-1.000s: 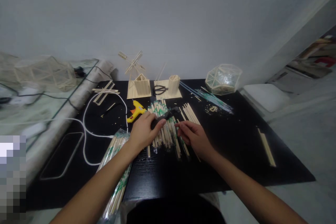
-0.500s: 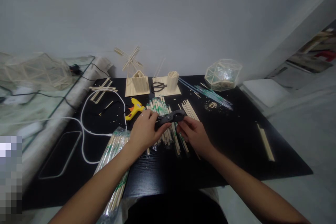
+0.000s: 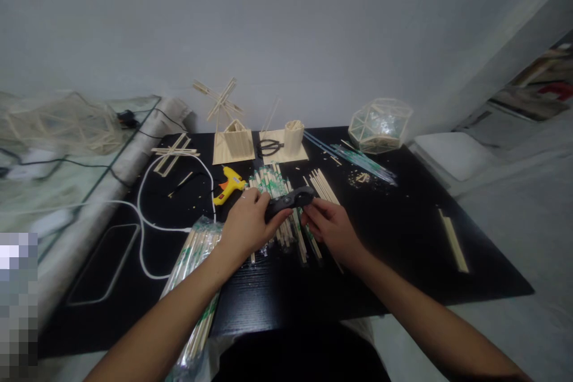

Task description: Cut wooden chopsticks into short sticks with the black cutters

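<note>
My left hand (image 3: 246,218) is wrapped around the handle of a black hand cutter (image 3: 293,198). The tool lies crosswise above the table, its curved head pointing right. At that head, the fingers of my right hand (image 3: 331,228) are pinched together; what sits between them is hidden. Below both hands is a pile of chopsticks in green-printed wrappers (image 3: 272,179). Bare chopsticks (image 3: 323,185) lie just beyond my right hand. A yellow glue gun (image 3: 230,186) rests close to my left hand, and a large plastic pack of chopsticks (image 3: 192,256) lies under my left forearm.
Toward the wall stand a stick windmill model (image 3: 239,140) and a round stick tower (image 3: 293,138) on wooden bases, with black-handled scissors (image 3: 270,147) between. A geodesic stick frame (image 3: 380,125) is back right. A white cable (image 3: 139,191) loops at left near a phone-like outline (image 3: 105,265).
Almost nothing differs. Both hands keep their hold around the black cutter, and the whole view has shifted very slightly.
</note>
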### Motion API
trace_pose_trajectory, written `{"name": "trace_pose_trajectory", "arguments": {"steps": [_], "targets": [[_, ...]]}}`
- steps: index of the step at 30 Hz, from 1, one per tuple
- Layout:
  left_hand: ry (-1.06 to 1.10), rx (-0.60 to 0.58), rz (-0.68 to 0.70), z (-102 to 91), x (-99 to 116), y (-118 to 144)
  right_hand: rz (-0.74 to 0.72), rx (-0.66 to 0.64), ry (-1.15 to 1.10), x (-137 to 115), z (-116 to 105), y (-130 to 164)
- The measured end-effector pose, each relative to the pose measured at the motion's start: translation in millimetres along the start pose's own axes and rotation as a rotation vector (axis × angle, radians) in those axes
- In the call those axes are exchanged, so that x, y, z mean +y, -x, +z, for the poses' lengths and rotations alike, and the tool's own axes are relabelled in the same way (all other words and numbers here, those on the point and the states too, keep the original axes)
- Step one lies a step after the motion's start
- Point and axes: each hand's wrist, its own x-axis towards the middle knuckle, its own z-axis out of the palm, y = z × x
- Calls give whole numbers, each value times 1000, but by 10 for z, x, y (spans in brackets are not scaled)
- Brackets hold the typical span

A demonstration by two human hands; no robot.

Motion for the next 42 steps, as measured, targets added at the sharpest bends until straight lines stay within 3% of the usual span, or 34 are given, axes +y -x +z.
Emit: {"name": "trace_pose_trajectory", "arguments": {"steps": [14,19,25,32,37,42], "targets": [[27,-39,-91,54,-20,-16,111,-59,-191,122,-85,-75],[263,-22,-165,69,-126,-69,104,-44,-148,106,-101,-87],[413,35,-185,89,-197,-86,7,32,64,39,-286,-277],[422,48,-170,132,-225,-88,30,96,205,-77,-535,-665],[423,52,-157,151,-250,-94,-23,72,364,-61,-551,-793],[427,37,-156,159,-251,-95,-97,40,667,42,-488,-887]]}}
